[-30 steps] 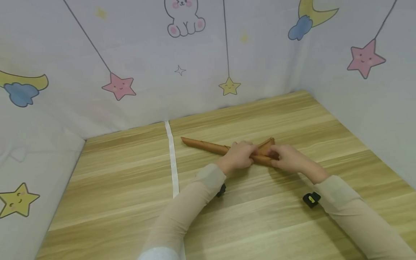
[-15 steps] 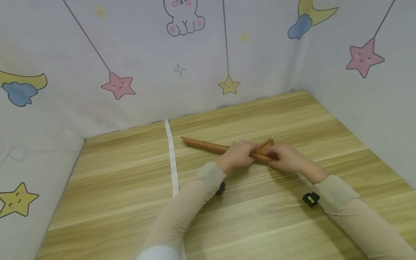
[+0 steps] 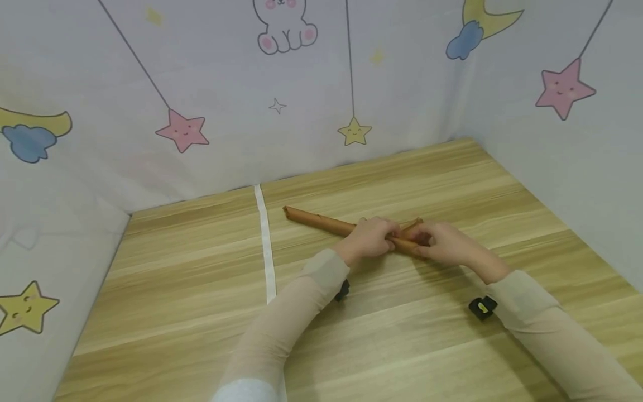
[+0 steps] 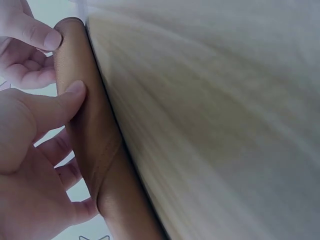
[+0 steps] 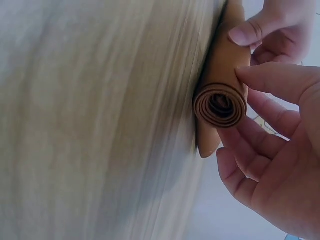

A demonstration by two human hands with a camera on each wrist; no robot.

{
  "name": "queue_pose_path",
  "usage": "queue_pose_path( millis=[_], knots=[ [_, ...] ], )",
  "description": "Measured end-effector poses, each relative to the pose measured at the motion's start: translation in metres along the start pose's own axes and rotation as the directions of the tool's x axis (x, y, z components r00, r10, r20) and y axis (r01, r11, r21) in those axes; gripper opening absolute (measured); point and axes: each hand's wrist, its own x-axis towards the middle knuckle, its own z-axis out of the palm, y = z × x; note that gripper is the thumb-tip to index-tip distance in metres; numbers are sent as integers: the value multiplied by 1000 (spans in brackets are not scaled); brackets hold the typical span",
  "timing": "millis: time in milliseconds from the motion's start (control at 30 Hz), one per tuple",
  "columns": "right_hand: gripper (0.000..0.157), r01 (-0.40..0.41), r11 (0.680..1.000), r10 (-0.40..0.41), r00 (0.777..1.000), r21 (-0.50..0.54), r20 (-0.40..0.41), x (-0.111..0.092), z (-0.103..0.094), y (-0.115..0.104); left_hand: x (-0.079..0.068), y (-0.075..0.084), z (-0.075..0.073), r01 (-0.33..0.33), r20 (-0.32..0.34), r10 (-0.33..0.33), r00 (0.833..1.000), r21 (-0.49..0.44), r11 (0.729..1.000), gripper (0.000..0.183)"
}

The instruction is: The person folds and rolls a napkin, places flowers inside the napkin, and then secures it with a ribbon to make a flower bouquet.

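Observation:
A brown, leather-like sheet rolled into a long tube [image 3: 321,223] lies slantwise on the table, under both hands. My left hand [image 3: 370,239] grips it near the middle, its thumb on the near side. Toward the right end, my right hand [image 3: 447,243] pinches the roll between thumb and fingers. A loose corner of the sheet [image 3: 414,226] sticks up between the hands. In the right wrist view the roll's end [image 5: 220,105] shows several tight spiral layers, with a flap [image 5: 207,142] below it. A slanting sheet edge [image 4: 104,167] crosses the tube in the left wrist view.
The wood-grain table [image 3: 191,279] carries a white tape strip [image 3: 266,245] left of the roll. Pale cloth walls with printed stars [image 3: 183,131] stand behind and at both sides. Small black devices [image 3: 483,307] show at both wrists, close over the table.
The loose corner between the hands has become smaller and lower as the roll turns. The roll's left end has shifted slightly to the right and changed from a pointed tip to a blunt opening.

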Motion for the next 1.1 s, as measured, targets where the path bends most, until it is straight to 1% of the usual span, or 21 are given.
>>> queue_pose_path(
  millis=[167,267,333,433,567,667,867,1100],
  knots=[
    [32,10,1000,-10,1000,-29,-19,1,3,-2,2,-3,0,16,3,-16,1000,-28,999,26],
    [30,-4,999,2,1000,-50,-25,2,4,-3,1,-2,-2,19,15,-19,1000,-23,1000,32],
    [28,0,998,-2,1000,-65,-30,3,5,-2,0,-1,-2,17,24,-17,1000,1,1000,38],
    [27,4,998,-6,1000,-67,-28,3,5,0,-1,0,-1,12,28,-14,999,65,998,46],
    [27,5,999,-5,1000,-40,-7,2,4,1,-2,2,0,5,20,-8,1000,120,993,41],
    [27,-1,1000,1,1000,-29,0,1,4,0,-3,2,1,-1,16,-1,1000,120,993,36],
    [27,-6,999,5,1000,-51,-30,2,6,-5,-3,1,1,-10,16,9,1000,117,993,31],
    [27,12,997,-14,999,-74,-31,3,8,-6,-2,1,2,-5,19,3,1000,120,993,35]
  ],
)
